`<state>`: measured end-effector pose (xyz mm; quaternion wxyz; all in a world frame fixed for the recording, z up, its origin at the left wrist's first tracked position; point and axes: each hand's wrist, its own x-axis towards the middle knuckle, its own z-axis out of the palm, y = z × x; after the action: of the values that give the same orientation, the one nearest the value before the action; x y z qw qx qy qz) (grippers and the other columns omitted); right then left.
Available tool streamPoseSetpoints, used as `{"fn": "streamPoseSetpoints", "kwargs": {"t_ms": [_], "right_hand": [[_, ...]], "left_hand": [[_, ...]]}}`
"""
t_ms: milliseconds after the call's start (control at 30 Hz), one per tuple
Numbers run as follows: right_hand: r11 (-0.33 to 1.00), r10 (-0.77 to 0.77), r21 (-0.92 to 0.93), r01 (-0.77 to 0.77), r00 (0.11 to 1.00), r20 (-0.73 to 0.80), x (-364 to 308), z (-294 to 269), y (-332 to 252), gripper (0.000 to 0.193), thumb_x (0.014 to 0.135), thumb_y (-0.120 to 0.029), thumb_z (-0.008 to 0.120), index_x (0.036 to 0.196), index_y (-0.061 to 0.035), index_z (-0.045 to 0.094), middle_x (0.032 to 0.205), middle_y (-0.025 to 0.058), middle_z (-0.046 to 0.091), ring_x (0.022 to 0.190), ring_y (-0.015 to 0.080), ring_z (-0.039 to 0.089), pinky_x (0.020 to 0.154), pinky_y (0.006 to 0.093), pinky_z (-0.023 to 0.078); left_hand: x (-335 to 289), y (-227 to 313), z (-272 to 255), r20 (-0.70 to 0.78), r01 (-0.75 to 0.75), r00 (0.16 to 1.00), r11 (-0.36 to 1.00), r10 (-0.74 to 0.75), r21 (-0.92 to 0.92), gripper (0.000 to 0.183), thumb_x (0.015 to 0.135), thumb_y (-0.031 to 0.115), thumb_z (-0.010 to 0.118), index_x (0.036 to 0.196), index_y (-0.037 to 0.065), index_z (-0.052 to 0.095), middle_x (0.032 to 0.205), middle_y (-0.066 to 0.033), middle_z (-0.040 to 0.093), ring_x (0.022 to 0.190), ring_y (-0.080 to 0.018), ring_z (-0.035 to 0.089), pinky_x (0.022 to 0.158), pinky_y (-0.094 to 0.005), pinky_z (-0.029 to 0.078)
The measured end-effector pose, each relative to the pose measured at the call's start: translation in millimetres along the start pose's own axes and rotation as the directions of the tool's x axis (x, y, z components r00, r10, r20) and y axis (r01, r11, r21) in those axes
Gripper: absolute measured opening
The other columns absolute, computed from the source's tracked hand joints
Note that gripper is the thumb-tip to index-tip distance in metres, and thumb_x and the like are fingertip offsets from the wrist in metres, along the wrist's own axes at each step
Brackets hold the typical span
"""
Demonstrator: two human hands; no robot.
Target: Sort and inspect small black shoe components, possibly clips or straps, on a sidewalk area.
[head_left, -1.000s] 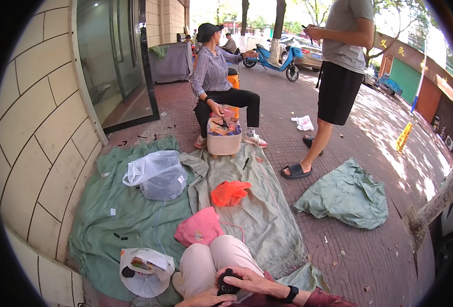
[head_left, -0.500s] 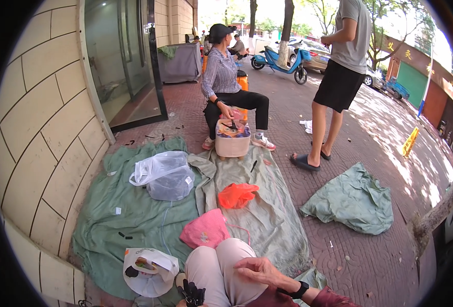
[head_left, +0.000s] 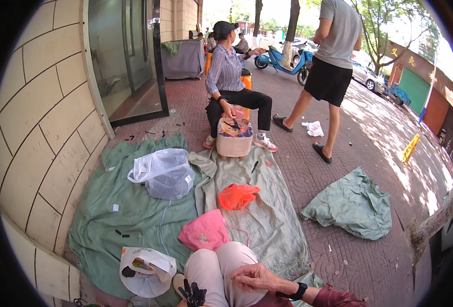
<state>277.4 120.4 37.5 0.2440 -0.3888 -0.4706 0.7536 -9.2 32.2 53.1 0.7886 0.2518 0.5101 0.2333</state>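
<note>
My right hand point(head_left: 256, 278) hovers over or rests on my right knee, fingers loosely bent and apart, with nothing visible in them. A dark wristband point(head_left: 299, 291) circles that wrist. At the lower edge, beside my left thigh, a bunch of small black strips point(head_left: 193, 293) sticks up from my left hand point(head_left: 183, 304), which is mostly cut off by the frame. A white plastic bag point(head_left: 147, 271) with things inside stands left of my legs. Just beyond my knees lies a pink cloth bag point(head_left: 205, 230) with a cord.
Green sheets point(head_left: 98, 215) cover the paving, carrying a clear plastic bag point(head_left: 167, 176), an orange-red bag point(head_left: 238, 196) and loose black strips point(head_left: 122, 234). Ahead, a seated person point(head_left: 225, 77) touches a pink box point(head_left: 234, 143). Another person point(head_left: 334, 56) stands right, near a crumpled green sheet point(head_left: 349, 204).
The standing person has stepped and turned, uncovering more of a white scrap on the paving. The seated person's far arm reaches out more. My hands stay nearly where they were; the view shifts slightly.
</note>
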Motion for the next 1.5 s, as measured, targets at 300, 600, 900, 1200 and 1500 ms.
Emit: {"fn": "streamPoseSetpoints", "kwargs": {"t_ms": [300,600,900,1200,1500], "right_hand": [[0.999,0.037,0.028,-0.038,0.998,0.042,-0.4,-1.5,-6.4,0.023,0.100,-0.013,0.055,0.118,-0.0009,0.062,0.080,0.0027,0.064,0.054,0.0053,0.051,0.051,0.0202,0.042],[0.996,0.041,0.072,-0.045,0.998,0.055,0.5,-2.8,-3.6,0.023,0.098,-0.012,0.058,0.118,-0.0005,0.061,0.080,0.0028,0.063,0.055,0.0058,0.051,0.050,0.0201,0.040],[0.997,0.060,0.051,-0.062,0.997,0.039,1.0,-2.1,-3.1,0.023,0.098,-0.013,0.058,0.118,-0.0017,0.062,0.078,0.0011,0.062,0.053,0.0051,0.051,0.047,0.0192,0.036],[0.999,0.036,0.031,-0.038,0.998,0.044,0.6,-1.7,-5.3,0.023,0.098,-0.015,0.059,0.118,-0.0020,0.062,0.076,0.0006,0.062,0.053,0.0045,0.053,0.044,0.0194,0.037],[0.998,0.046,0.040,-0.047,0.998,0.034,-1.4,-1.3,-6.5,0.022,0.098,-0.013,0.058,0.116,-0.0017,0.062,0.077,0.0008,0.062,0.053,0.0047,0.052,0.045,0.0194,0.037]], "left_hand": [[2.0,3.8,1.8,-0.012,-0.035,0.999,0.999,0.035,0.008,0.018,0.089,0.017,0.069,0.080,0.003,0.064,0.052,0.0056,0.041,0.040,-0.0046,0.034,0.039,-0.0218,0.023],[-1.0,11.9,5.1,0.017,-0.066,0.998,0.997,0.066,0.032,0.018,0.090,0.018,0.067,0.080,0.003,0.064,0.050,0.0032,0.043,0.039,-0.0069,0.037,0.038,-0.0233,0.026],[-8.8,21.2,9.2,0.012,-0.064,0.998,0.989,0.063,0.133,0.024,0.091,0.024,0.063,0.079,0.004,0.065,0.050,0.0035,0.043,0.041,-0.0066,0.038,0.041,-0.0232,0.027],[-6.0,16.3,7.8,0.012,-0.075,0.997,0.993,0.074,0.094,0.022,0.091,0.021,0.064,0.082,0.001,0.065,0.051,0.0024,0.045,0.041,-0.0075,0.038,0.041,-0.0232,0.028],[-7.1,18.5,9.3,0.004,-0.074,0.997,0.991,0.074,0.110,0.020,0.091,0.018,0.063,0.082,0.001,0.065,0.052,0.0018,0.046,0.041,-0.0074,0.039,0.041,-0.0228,0.029]]}}
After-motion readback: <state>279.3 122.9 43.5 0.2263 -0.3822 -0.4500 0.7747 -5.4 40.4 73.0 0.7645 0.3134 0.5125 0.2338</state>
